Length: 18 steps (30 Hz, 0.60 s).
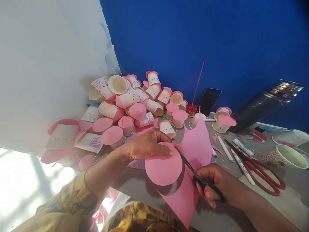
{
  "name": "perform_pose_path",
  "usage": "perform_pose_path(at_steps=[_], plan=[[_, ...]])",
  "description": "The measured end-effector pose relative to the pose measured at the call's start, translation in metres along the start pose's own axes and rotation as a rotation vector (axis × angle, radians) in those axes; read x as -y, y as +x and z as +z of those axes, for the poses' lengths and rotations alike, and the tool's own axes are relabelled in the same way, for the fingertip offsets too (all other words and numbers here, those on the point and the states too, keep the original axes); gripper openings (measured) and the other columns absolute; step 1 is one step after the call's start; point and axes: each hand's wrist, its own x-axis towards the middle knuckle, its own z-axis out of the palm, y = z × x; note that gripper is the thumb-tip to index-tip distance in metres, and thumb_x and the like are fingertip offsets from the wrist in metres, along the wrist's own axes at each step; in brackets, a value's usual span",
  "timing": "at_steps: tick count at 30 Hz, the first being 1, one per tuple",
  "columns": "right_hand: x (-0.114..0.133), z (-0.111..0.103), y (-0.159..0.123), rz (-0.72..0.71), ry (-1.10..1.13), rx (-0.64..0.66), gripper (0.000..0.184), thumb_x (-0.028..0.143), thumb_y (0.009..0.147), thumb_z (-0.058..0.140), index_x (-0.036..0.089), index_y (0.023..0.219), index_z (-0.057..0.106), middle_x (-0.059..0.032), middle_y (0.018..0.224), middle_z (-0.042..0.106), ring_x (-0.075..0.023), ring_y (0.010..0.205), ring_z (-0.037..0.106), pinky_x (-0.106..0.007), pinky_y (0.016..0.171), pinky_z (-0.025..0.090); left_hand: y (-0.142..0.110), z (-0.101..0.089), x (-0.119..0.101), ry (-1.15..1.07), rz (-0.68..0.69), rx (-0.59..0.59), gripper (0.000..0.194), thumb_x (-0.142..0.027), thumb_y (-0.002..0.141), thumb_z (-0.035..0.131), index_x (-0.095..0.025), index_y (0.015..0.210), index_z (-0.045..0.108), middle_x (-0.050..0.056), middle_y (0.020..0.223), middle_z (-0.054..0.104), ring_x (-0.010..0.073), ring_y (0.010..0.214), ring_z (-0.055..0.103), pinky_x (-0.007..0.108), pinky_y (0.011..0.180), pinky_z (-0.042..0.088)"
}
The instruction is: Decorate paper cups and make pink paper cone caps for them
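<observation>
My left hand point(152, 145) pinches the upper edge of a round piece of pink paper point(164, 167), thumb on top. Black-handled scissors point(190, 166) are in my right hand point(214, 185), fingers through the loops. Their blades point up and left along the circle's right edge, near my left fingertips. Around that side curves the outer sheet of pink paper point(199, 141), with a pointed flap hanging below the scissors. Whether the circle is fully cut free at the top is hidden by my left hand.
Many decorated paper cups with pink tops point(112, 135) are heaped at the back left. To the right lie red-handled scissors point(263, 177), markers point(225, 149), a patterned cup point(281, 156) and a dark bottle point(260, 106). A phone point(210, 98) leans against the blue wall.
</observation>
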Motion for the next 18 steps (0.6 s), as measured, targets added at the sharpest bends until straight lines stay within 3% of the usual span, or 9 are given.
perform_pose_path(at_steps=[10,18], plan=[[-0.0072,-0.0017,-0.0004,-0.034,0.046,0.001,0.061,0.071,0.067,0.086,0.016,0.073,0.063,0.0031,0.051,0.058,-0.0073,0.046,0.043,-0.022,0.047,0.025,-0.0001,-0.0003,-0.0032,0.051,-0.011,-0.001,0.038,-0.029,0.07,0.075,-0.02,0.053,0.043,-0.006,0.054,0.036,0.0072,0.051,0.031,0.026,0.047,0.019],[-0.0021,0.0026,0.0003,-0.025,0.077,0.018,0.067,0.079,0.06,0.086,0.017,0.07,0.061,0.0034,0.048,0.057,-0.0073,0.042,0.037,-0.022,0.044,0.022,-0.001,-0.0001,-0.0022,0.034,0.011,0.0,0.04,-0.031,0.071,0.076,-0.019,0.053,0.042,-0.006,0.054,0.036,0.0068,0.052,0.029,0.027,0.048,0.017]])
